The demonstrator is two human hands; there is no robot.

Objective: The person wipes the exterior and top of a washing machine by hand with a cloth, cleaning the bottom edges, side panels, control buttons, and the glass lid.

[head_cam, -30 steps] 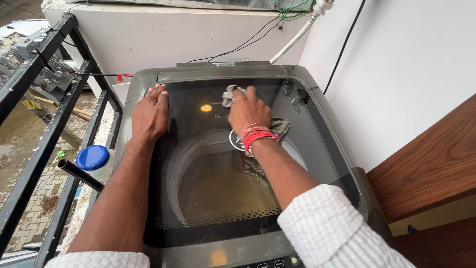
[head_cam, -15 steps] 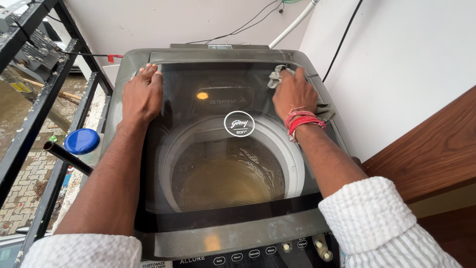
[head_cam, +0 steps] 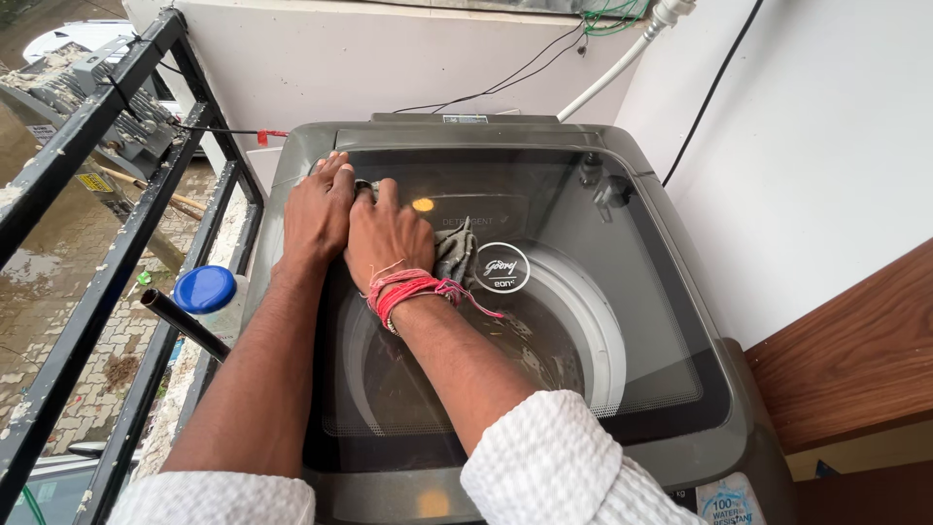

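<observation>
The right hand (head_cam: 389, 236) lies flat on the glass lid (head_cam: 583, 321) of a top-loading washer (head_cam: 719, 408), pressing a grey cloth (head_cam: 455, 255) against the glass; the fingers are spread low over the cloth rather than curled round it, so it is pinned under the palm and not gripped. Most of the cloth is hidden beneath that hand; a crumpled end shows just to the right of the wrist, beside the round badge (head_cam: 501, 267) on the lid. The left hand (head_cam: 319, 209) rests open and empty, palm down, on the lid's far left corner, touching the right hand along its side. So the cloth sits at the left of the lid, with the wide bare stretch of glass running away to the right and towards the person. Red threads (head_cam: 408, 289) circle the right wrist. A blue-capped bottle (head_cam: 206, 292) stands by the black railing (head_cam: 97, 253) to the left.
</observation>
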